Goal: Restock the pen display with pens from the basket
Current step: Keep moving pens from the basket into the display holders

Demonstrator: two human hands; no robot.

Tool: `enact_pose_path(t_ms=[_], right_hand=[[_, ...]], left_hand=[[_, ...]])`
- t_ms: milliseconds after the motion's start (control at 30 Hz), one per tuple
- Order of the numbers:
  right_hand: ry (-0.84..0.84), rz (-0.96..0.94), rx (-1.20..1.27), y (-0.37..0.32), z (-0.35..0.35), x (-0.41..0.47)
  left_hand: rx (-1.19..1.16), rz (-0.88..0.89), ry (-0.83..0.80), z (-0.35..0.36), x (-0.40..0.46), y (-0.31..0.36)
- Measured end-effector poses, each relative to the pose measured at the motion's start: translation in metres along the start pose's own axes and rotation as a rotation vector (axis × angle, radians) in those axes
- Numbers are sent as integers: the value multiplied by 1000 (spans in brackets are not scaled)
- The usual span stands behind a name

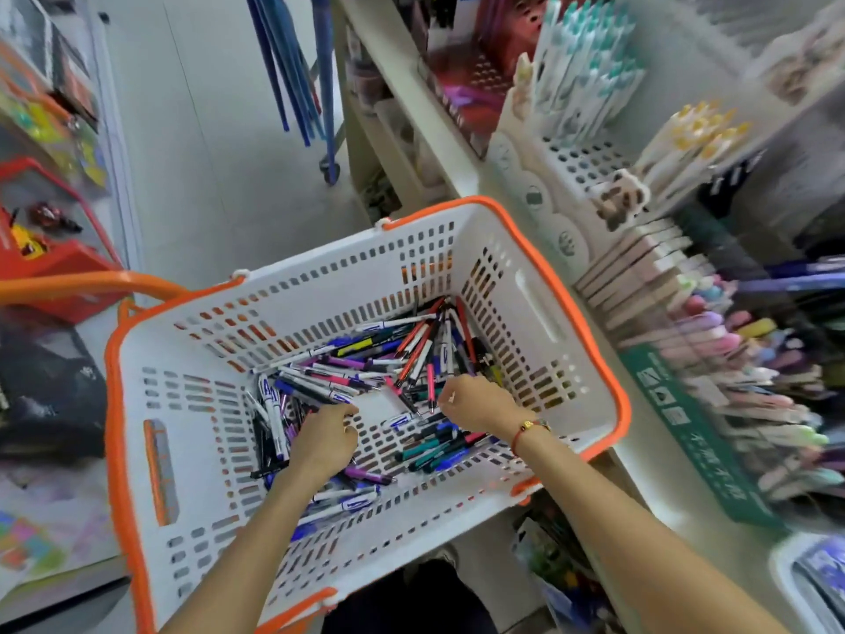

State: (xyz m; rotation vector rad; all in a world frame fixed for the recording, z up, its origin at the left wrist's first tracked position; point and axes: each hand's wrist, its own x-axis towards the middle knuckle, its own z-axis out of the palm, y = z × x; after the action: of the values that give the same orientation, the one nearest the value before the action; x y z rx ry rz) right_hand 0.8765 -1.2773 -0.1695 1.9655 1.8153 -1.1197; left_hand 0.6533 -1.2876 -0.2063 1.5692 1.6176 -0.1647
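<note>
both hands are down inside the white basket (539, 313), which has an orange rim & orange handles and sits against the edge of the shelf unit. loose pens (388, 359) lie in a heap on the basket floor, mixed colours: blue, purple, pink, red, teal, white barrels w/ blue labels. most are piled toward the far side & the left of the floor, w/ a smaller bunch of teal and blue ones near the right wrist.

left hand (324, 439) is back-up over the pens at the left of the pile, fingers curled down among them; can't tell if it actually grips any. right hand (475, 404) is also back-up, fingers curled under at the middle of the heap, fingertips touching or just over pens; can't tell if it holds 1. a red cord bracelet (526, 434) w/ a small gold bead is on the right wrist.

pen display (731, 359) is on the shelf to the right of the basket: rows of pastel pens in a green-fronted tray, blurred. farther back are white perforated holders w/ teal-capped pens (590, 61) & yellow-capped pens (695, 135). a red basket (50, 263) stands on the floor at left.
</note>
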Motion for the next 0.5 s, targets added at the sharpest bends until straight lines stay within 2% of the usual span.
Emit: enact_pose_path(t_ms=[67, 133, 233, 300, 367, 500], right_hand=[[-16, 65, -89, 0, 9, 14], [-37, 76, -201, 2, 17, 25], [-153, -68, -346, 1, 24, 37], [-224, -210, -388, -6, 33, 42], [-235, -313, -414, -17, 44, 46], [-303, -464, -292, -49, 71, 57]], left_hand=[[90, -19, -37, 5, 8, -14], [296, -18, -151, 11, 13, -31], [496, 67, -330, 13, 10, -49], [533, 116, -294, 12, 8, -56], [568, 139, -188, 14, 8, -60], [616, 33, 18, 24, 4, -73]])
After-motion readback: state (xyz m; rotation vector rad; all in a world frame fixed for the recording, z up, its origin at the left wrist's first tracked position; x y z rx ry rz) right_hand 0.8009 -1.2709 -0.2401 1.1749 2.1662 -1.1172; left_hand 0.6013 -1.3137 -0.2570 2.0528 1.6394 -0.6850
